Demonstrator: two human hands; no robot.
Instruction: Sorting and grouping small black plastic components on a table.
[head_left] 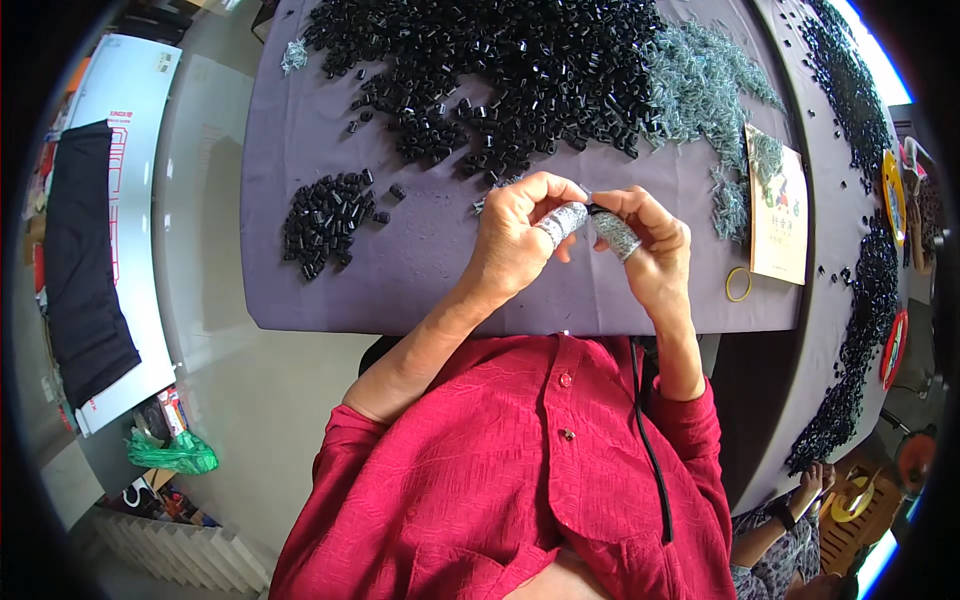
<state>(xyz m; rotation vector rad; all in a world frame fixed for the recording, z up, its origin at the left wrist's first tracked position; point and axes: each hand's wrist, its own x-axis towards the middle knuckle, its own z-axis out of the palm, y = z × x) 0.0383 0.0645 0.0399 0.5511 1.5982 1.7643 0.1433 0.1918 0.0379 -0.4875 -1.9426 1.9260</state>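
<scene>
My left hand [515, 232] and my right hand [655, 240] meet fingertip to fingertip above the front part of the table. Both are closed in a pinch, and each thumb is wrapped in speckled grey-white material. A small black piece [597, 209] shows at the right fingertips. Something thin and shiny sticks up between the hands; what my left fingers grip is mostly hidden. Beyond the hands spreads a big heap of small, glossy black plastic pieces [500, 70]. Beside it lies a pile of small, clear greyish pieces [705, 85]. A smaller heap of black pieces [325, 222] sits left of my hands.
A purple-grey cloth covers the table [420, 290]. Toward its right edge are a yellowish booklet [778, 215] and a yellow ring [738, 285]. More black pieces [850, 340] line a second table on the right, where another person's hand [815, 480] reaches in.
</scene>
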